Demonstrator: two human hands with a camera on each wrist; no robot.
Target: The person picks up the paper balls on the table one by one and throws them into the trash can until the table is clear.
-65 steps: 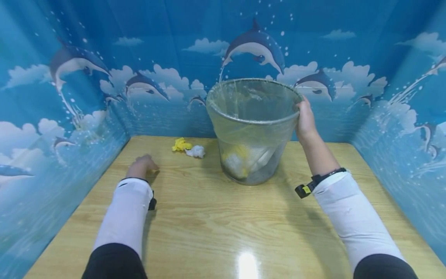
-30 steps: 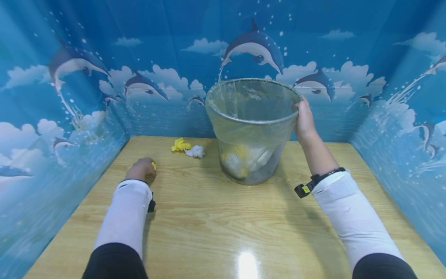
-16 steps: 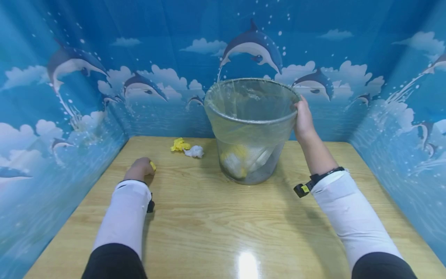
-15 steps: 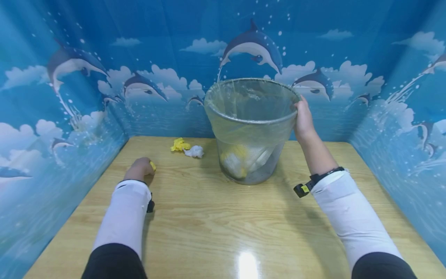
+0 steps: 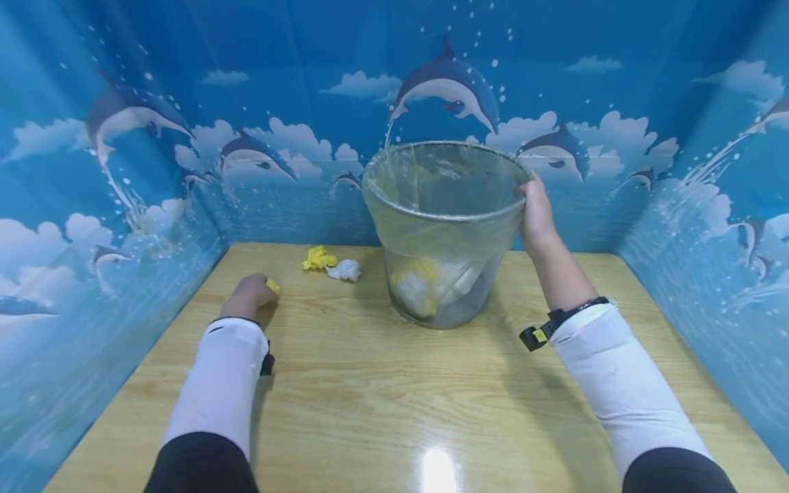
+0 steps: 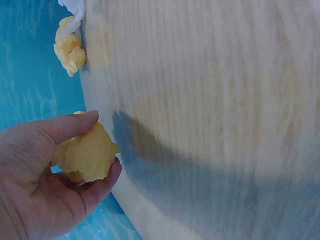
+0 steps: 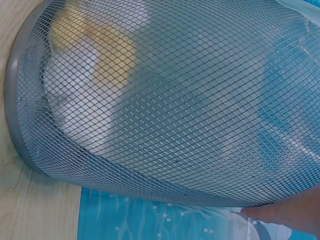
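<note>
My left hand (image 5: 254,292) is at the table's left side, pinching a crumpled ball of yellow paper (image 6: 87,154) between thumb and fingers. In the left wrist view the paper ball appears just off the wood, its shadow beside it. My right hand (image 5: 537,211) grips the rim of a mesh wastebasket (image 5: 446,226) on its right side. A clear liner bag covers that rim. Through the mesh, white and yellow crumpled paper (image 7: 90,75) shows at the bottom. Some right-hand fingers are hidden behind the basket wall.
Between the left hand and the basket, near the back edge, lie another yellow crumpled paper (image 5: 319,257) and a white crumpled paper (image 5: 345,270). A blue dolphin-print curtain (image 5: 296,82) encloses the wooden table (image 5: 345,383) at the back and both sides.
The left hand reached down, took hold of a yellow paper ball, and has now shifted slightly, with the yellow showing beside its fingers. The right hand and the basket stay put.
</note>
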